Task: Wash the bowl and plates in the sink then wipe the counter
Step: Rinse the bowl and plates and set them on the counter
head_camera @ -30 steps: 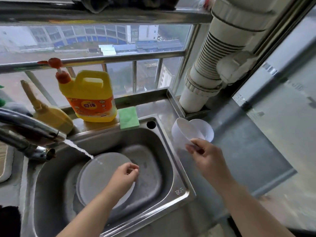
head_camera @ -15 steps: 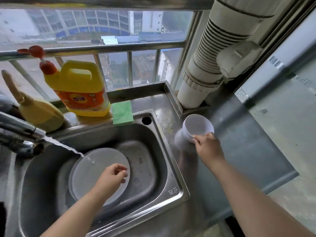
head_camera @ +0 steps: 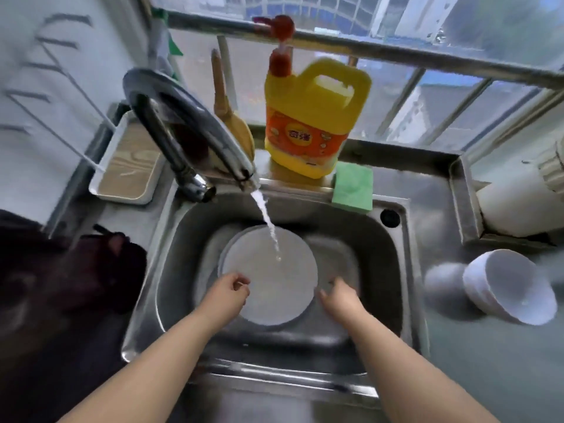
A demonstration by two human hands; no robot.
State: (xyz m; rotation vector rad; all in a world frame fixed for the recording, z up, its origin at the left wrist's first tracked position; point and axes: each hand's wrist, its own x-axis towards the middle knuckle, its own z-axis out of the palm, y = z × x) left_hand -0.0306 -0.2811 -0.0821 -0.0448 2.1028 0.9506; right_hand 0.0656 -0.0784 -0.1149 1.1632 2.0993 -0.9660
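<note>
1. Your plate [head_camera: 268, 276] lies in the sink [head_camera: 384, 257], under the tap [head_camera: 195, 129].
2. Behind the sink stand the detergent bottle [head_camera: 308, 123] and, to its right, a sponge [head_camera: 352, 190].
3. The bowls [head_camera: 509, 291] lie tipped on the worktop [head_camera: 488, 361], right of the sink.

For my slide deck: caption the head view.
Both hands, left and right, reach a plate under running water in the sink.
</note>
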